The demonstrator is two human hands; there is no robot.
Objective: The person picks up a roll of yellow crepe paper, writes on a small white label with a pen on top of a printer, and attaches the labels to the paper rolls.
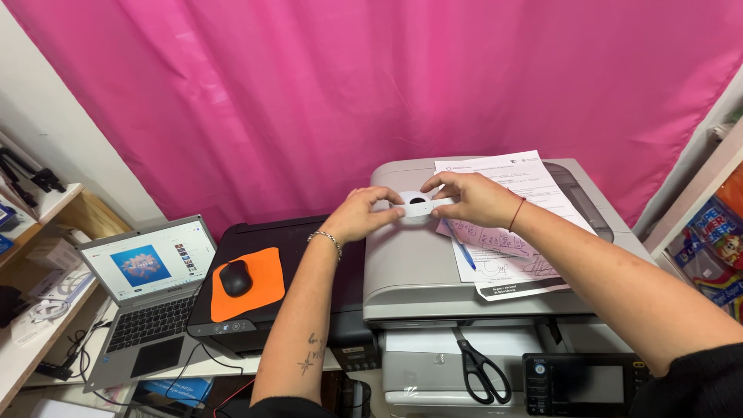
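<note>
Here, two bare arms reach forward over a grey printer [418, 271]. The left hand [357, 215] and right hand [474, 197] each pinch an end of a small white tape roll [416, 204], holding it just above the printer lid, seemingly to draw a strip taut. Printed papers [507, 224] and a blue pen [462, 248] lie under the right wrist. Black scissors [480, 370] rest on the tray below. Left of the printer sit a mouse [235, 277] on an orange pad [249, 285] and an open laptop [147, 298].

Left hand [356, 217] with beaded bracelet, forearm tattoo, right hand [476, 197] with red string, perhaps black sleeves
</note>
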